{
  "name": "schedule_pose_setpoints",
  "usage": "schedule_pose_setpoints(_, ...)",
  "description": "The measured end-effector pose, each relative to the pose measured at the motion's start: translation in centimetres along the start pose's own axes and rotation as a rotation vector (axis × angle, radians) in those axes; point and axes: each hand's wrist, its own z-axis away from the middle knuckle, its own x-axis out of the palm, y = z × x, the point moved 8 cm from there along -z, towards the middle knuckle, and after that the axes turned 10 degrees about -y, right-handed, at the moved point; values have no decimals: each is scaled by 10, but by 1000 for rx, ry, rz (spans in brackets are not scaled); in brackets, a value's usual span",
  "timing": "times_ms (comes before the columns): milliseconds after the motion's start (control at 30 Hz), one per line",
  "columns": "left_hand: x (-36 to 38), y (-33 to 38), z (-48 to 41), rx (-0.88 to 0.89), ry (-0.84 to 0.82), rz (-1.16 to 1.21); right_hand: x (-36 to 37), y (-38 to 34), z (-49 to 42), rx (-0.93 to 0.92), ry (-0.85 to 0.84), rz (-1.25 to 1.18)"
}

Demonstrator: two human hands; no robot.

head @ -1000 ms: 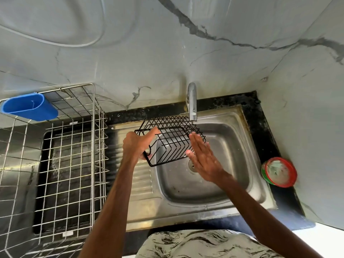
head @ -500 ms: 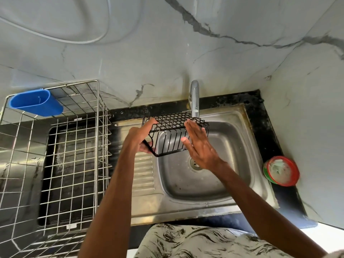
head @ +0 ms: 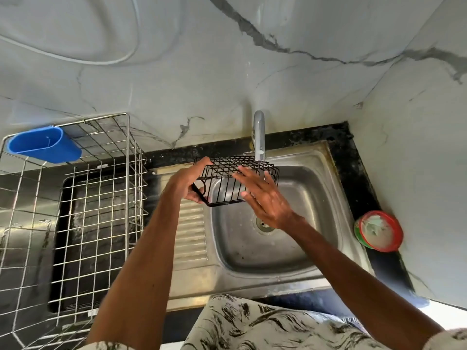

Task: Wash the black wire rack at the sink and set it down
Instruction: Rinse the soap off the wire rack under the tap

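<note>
The black wire rack point(head: 225, 173) hangs over the steel sink point(head: 316, 218), right under the tap spout point(head: 259, 137). My left hand point(head: 188, 181) grips the rack's left end, thumb on the top edge and fingers under it. My right hand point(head: 265, 198) lies with straight, spread fingers against the rack's wire side. Whether water runs from the tap cannot be made out.
A steel wire dish basket point(head: 83, 223) with a blue plastic cup holder point(head: 45, 145) stands on the left. The ribbed drainboard point(head: 192, 231) lies between basket and bowl. A red-rimmed tub point(head: 379, 229) sits on the black counter at the right, by the marble wall.
The rack has been lifted toward the tap and turned flatter. My right hand slid along its wires with it. The left hand keeps its hold.
</note>
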Motion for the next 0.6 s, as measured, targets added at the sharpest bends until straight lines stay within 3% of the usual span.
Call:
schedule_pose_setpoints(133, -1, -8, 2, 22, 15, 8, 4, 37, 7, 84, -35, -65)
schedule_pose_setpoints(267, -7, -14, 9, 29, 67, 24, 17, 93, 19, 343, -127, -115)
schedule_pose_setpoints(467, -16, -24, 11, 65, 73, 103, 12, 108, 31, 488, -29, -471)
schedule_pose_setpoints(600, -19, -33, 13, 71, 71, 137, 21, 111, 24, 653, 7, -886)
